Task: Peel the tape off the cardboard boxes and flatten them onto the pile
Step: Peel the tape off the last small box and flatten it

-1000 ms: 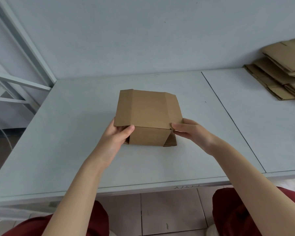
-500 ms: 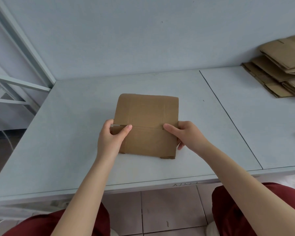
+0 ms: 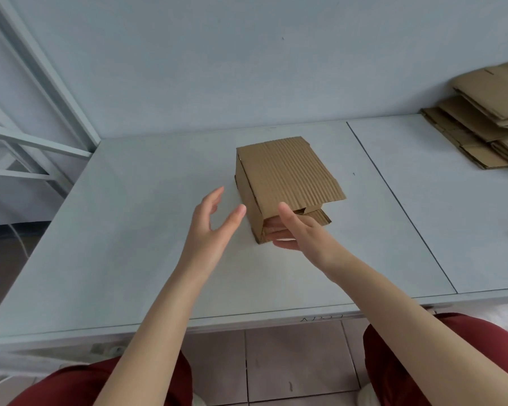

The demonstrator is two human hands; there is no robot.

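One brown corrugated cardboard box sits on the pale grey table, about midway across it. It is not flat yet: the ribbed top panel slopes up and the near end gapes open. I can see no tape on the faces turned this way.

At that open near end the right hand has its fingers pushed inside, while the thumb stands outside against the near left corner, so it seems to pinch the cardboard wall between them. The left hand hovers just left of the box, clear of it, with palm turned toward it and fingers spread and holding nothing.

Judging by this, the step in hand is collapsing the box. To do it well, I'd say the free hand should come against the left wall and push it sideways along the creases while the other hand slips out before the panels close on it. Then press from above so the flaps lie flush and don't crumple.

Well off to the right of the box and farther back, the pile of flattened brown cardboard sheets waits on the adjoining tabletop. Behind and left of the box stands a white metal frame. Nearer than the box, below the table edge, are the person's dark red trousers and the tiled floor.
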